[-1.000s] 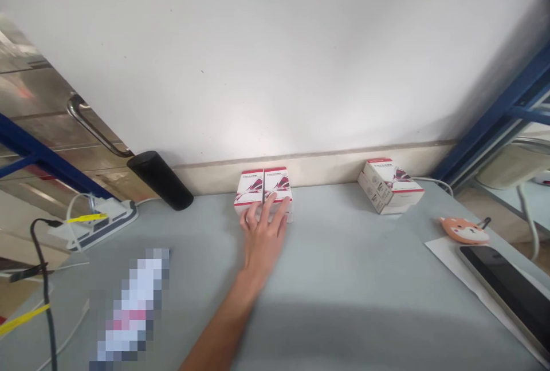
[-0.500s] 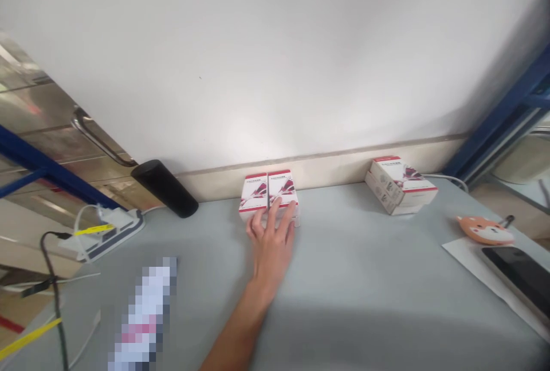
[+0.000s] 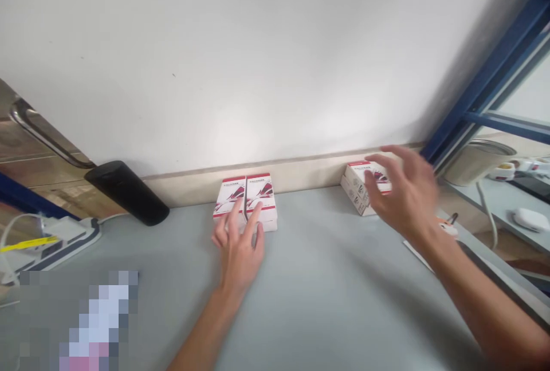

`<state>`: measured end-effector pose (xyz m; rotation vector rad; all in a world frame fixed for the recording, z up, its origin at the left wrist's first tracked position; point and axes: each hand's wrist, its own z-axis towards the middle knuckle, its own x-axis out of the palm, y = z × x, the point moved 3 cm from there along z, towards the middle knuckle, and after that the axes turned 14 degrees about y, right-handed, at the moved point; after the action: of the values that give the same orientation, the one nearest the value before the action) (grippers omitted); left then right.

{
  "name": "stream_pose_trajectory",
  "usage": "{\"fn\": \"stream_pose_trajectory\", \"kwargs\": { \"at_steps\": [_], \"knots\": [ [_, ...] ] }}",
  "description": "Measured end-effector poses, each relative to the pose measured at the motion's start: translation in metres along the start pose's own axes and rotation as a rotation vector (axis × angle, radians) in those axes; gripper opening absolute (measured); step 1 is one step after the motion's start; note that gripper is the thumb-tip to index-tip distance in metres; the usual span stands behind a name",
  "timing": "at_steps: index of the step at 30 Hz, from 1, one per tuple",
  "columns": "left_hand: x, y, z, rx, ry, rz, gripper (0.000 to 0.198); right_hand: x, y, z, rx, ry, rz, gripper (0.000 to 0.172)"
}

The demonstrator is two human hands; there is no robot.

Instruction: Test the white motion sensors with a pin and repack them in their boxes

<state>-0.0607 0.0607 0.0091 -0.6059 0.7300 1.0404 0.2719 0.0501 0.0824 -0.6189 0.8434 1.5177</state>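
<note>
Two small white boxes with red edges and a dark red printed design, the left box [image 3: 229, 192] and the right box [image 3: 260, 190], are side by side against the wall. My left hand [image 3: 238, 248] rests on their near ends with its fingers spread, not wrapped round either one. More boxes of the same print form a stack [image 3: 354, 189] at the right, also by the wall. Over that stack hovers my right hand [image 3: 406, 193], thumb and fingers apart, nothing between them. It hides the stack's right part; whether it touches the boxes I cannot tell.
A black cylinder [image 3: 126, 192] leans at the left by the wall, near a white power strip [image 3: 81, 248] with cables. A blurred-out item [image 3: 101, 316] lies front left. Behind my right forearm are a dark phone-like object [image 3: 494, 273] and paper. Blue frame posts [image 3: 485, 73] stand right.
My right hand has come into view from the right, reaching over the stack. My left hand stays at the two boxes. The view has turned somewhat to the right.
</note>
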Motion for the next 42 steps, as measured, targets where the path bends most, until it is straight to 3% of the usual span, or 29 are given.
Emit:
{"fn": "stream_pose_trajectory", "kwargs": {
  "at_steps": [3, 6, 10, 12, 14, 17, 19, 21, 23, 25, 28, 32, 36, 38, 42],
  "knots": [
    [-0.010, -0.003, 0.000, 0.037, -0.107, -0.105, 0.040, 0.030, -0.018, -0.009, 0.127, 0.108, -0.050, 0.056],
    [-0.018, -0.012, -0.002, 0.156, -0.125, -0.289, 0.036, 0.051, -0.035, -0.017, 0.248, 0.246, -0.065, 0.057],
    [-0.015, -0.032, -0.012, 0.322, 0.045, -0.543, 0.038, 0.045, -0.041, -0.020, 0.330, 0.164, 0.136, 0.053],
    [-0.011, -0.039, -0.018, 0.287, 0.179, -0.621, 0.038, 0.039, -0.031, -0.022, 0.331, 0.093, 0.367, 0.058],
    [-0.005, -0.043, -0.022, 0.159, 0.340, -0.744, 0.041, 0.037, -0.011, -0.029, 0.305, 0.105, 0.682, 0.059],
    [0.001, -0.047, -0.029, -0.023, 0.528, -1.025, 0.061, 0.045, 0.031, -0.052, 0.340, 0.310, 1.162, 0.055],
    [0.002, -0.053, -0.032, -0.058, 0.585, -1.251, 0.075, 0.050, 0.061, -0.070, 0.288, 0.564, 1.369, 0.054],
    [0.003, -0.059, -0.035, -0.111, 0.576, -1.451, 0.078, 0.050, 0.081, -0.085, 0.220, 0.762, 1.468, 0.051],
    [0.003, -0.062, -0.036, -0.216, 0.540, -1.548, 0.071, 0.046, 0.089, -0.090, 0.122, 0.881, 1.466, 0.049],
    [0.002, -0.064, -0.036, -0.277, 0.519, -1.540, 0.063, 0.041, 0.087, -0.088, 0.028, 0.934, 1.386, 0.049],
    [-0.002, -0.064, -0.036, -0.256, 0.556, -1.410, 0.066, 0.037, 0.077, -0.081, -0.042, 0.843, 1.306, 0.056],
    [-0.006, -0.061, -0.037, -0.108, 0.568, -1.087, 0.067, 0.040, 0.068, -0.083, -0.021, 0.701, 1.258, 0.057],
    [-0.010, -0.060, -0.037, 0.025, 0.451, -0.868, 0.068, 0.037, 0.065, -0.083, -0.091, 0.622, 1.179, 0.044],
    [-0.010, -0.061, -0.036, 0.078, 0.406, -0.800, 0.064, 0.035, 0.059, -0.078, -0.038, 0.573, 1.207, 0.049],
    [-0.014, -0.064, -0.037, 0.305, 0.326, -0.724, 0.069, 0.032, 0.051, -0.070, 0.308, 0.515, 1.312, 0.062]
  ]
}}
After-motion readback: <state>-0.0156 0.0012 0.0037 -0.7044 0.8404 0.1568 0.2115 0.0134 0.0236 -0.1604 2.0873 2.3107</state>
